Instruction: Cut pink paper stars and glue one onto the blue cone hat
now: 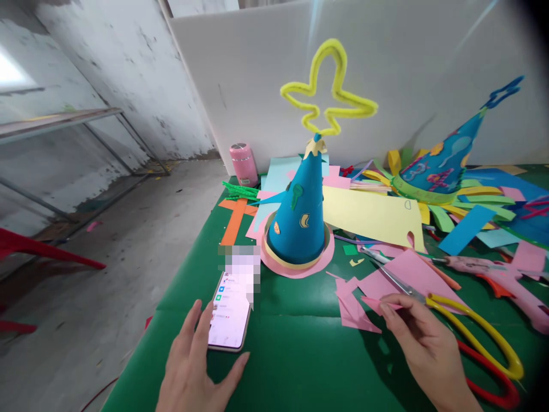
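My left hand [199,363] is beside the lower left edge of a lit smartphone [231,320], its fingers spread apart. Between the thumb and fingers of my right hand [422,343] is a small piece of pink paper [374,304]. Pink paper scraps [349,309] lie just left of that hand, and scissors [476,320] with yellow and red handles lie partly behind it. Beyond the phone stands a blue paper cone hat [306,212] with a pink brim, small cut-out shapes and a yellow pipe-cleaner outline [338,54] at its tip.
A second blue cone hat [441,163] with fringed strips stands at the back right. Nearby are a pink glue gun [480,266] and a yellow paper sheet [373,214]. A pink bottle [243,165] and green pipe cleaners [240,191] are at the back left.
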`<state>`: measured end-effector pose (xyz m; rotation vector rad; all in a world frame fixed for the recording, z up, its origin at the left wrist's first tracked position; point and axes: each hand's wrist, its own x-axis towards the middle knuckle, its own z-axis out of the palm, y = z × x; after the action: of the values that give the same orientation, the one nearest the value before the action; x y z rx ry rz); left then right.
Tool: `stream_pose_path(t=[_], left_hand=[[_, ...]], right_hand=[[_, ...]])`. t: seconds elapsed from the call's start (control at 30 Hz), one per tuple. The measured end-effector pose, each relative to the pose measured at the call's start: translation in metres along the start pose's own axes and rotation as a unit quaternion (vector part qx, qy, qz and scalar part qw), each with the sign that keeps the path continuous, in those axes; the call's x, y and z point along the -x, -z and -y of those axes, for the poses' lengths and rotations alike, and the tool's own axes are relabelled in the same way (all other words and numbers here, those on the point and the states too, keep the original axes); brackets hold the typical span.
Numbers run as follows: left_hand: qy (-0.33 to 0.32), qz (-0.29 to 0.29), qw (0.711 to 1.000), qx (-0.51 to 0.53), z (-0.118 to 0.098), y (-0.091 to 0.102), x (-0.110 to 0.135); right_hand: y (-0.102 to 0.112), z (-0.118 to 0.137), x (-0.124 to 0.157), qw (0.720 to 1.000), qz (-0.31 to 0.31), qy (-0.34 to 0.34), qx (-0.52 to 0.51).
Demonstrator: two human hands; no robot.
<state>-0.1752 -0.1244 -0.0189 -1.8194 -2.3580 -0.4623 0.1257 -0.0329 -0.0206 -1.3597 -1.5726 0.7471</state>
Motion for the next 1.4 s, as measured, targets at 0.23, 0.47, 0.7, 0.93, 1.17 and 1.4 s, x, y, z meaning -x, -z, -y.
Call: stream_pose_path(t=[0.23, 0.47, 0.7, 0.93, 1.17, 1.4], left_hand=[[0.0, -0.022, 0.999, 0.033, -0.007, -0.008, 0.009], [-0.009, -0.025, 1.0, 0.008, -0.022, -0.011, 0.003], [0.024, -0.024, 0.999, 0.042, -0.032, -0.008, 0.001], [-0.086, -0.05, 0.995, 0.023, -0.016, -0.009, 0.015], [-0.152, -0.107, 0.982, -0.029, -0.013, -0.005, 0.019], [-0.173, -0.134, 0.975, -0.027, -0.01, -0.01, 0.018]], right_hand=[[0.0, -0.001, -0.003, 1.0, -0.018, 0.017, 0.016], [-0.001, 0.005, -0.003, 1.0, -0.017, 0.011, -0.008], [-0.002, 0.006, -0.002, 1.0, -0.02, 0.0, -0.014], [0.0, 0.005, -0.003, 1.0, -0.008, 0.015, -0.004], [-0.001, 0.003, -0.002, 1.0, -0.003, 0.016, -0.008], [-0.002, 0.002, -0.002, 1.0, 0.017, -0.011, -0.022]])
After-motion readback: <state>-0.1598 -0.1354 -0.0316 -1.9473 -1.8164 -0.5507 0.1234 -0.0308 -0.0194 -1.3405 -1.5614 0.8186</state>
